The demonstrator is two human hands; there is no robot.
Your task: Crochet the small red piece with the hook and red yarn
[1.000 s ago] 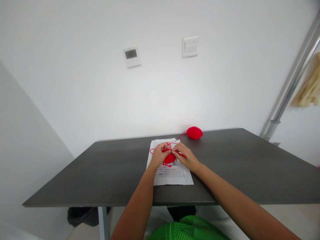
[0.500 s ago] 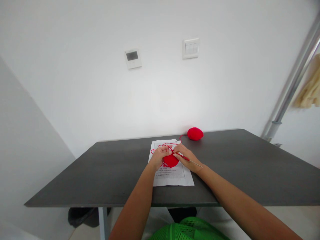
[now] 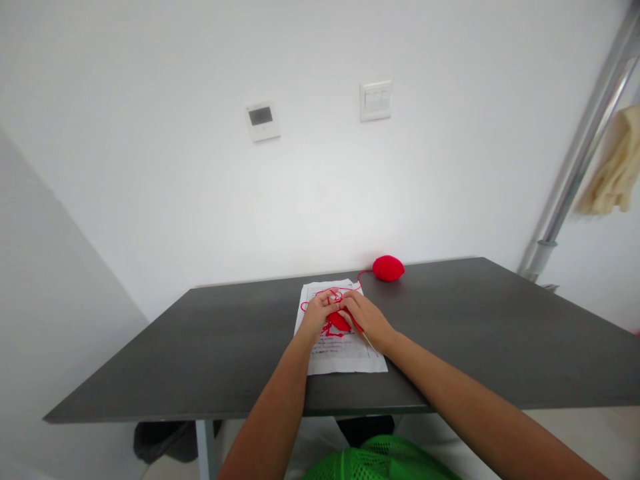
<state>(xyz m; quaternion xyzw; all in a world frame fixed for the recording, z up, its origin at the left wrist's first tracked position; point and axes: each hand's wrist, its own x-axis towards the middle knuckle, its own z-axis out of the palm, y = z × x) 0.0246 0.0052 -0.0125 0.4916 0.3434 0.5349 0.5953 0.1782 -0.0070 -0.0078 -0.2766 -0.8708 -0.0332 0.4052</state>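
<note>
My left hand (image 3: 316,313) pinches a small red crocheted piece (image 3: 339,321) over a printed paper sheet (image 3: 340,353) on the dark table (image 3: 200,347). Red yarn loops over its fingers. My right hand (image 3: 369,319) is closed round a thin crochet hook (image 3: 364,331) with a red grip, its tip at the red piece. The yarn strand runs back to a red yarn ball (image 3: 388,268) near the table's far edge.
A green mesh basket (image 3: 380,463) sits below the table's near edge. A dark bag (image 3: 160,440) lies under the table at left. A metal pole (image 3: 575,173) and hanging cream cloth (image 3: 613,173) stand at right. The wall carries a switch plate (image 3: 376,100) and a small panel (image 3: 262,120).
My right hand turned the hook so its shaft points more toward me, and both hands closed in tighter over the red piece. The view shifted slightly.
</note>
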